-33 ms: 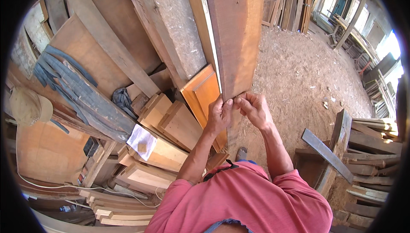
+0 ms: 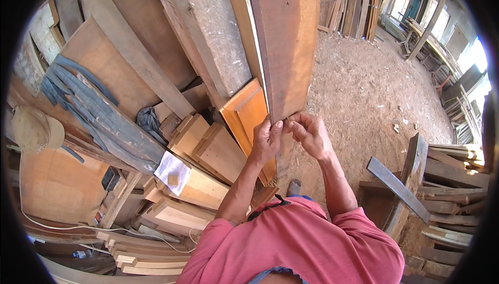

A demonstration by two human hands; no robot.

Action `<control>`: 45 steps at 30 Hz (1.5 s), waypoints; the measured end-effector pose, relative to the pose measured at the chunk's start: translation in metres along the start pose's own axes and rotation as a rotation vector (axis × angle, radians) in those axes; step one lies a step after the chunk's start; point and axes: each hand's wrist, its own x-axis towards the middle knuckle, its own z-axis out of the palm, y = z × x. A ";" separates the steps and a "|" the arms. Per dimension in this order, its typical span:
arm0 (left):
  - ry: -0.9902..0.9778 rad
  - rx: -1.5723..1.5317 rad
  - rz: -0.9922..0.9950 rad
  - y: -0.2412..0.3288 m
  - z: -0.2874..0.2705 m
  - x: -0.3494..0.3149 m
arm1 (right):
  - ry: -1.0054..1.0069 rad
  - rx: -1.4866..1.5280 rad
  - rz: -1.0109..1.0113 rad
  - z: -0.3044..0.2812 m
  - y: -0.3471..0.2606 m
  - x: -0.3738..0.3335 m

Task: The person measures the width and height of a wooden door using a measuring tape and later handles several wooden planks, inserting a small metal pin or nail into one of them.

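A wide brown wooden board rises in front of me, its near end at my fingers. My left hand is closed at the left corner of that end, its thumb against the board. Beside it my right hand is pinched, thumb and forefinger together at the board's edge. Whatever those fingertips hold is too small to make out. The two thumbs almost meet. Left of the board leans an orange-brown panel with a raised centre, close to my left hand.
Stacked timber pieces lie to the left, with a paper sheet on them. Dark rubber-like strips drape over planks beyond a cap. At right, a grey flat bar rests across a beam. Shavings cover the floor.
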 end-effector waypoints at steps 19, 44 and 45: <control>0.064 0.061 -0.062 -0.016 -0.018 0.004 | 0.122 -0.398 -0.178 0.024 -0.013 0.008; 0.230 -0.091 0.021 -0.006 -0.012 0.010 | 0.193 -0.341 -0.192 -0.004 -0.007 0.036; 0.238 -0.092 0.013 -0.005 -0.012 0.010 | 0.108 -0.251 -0.216 -0.004 -0.001 0.041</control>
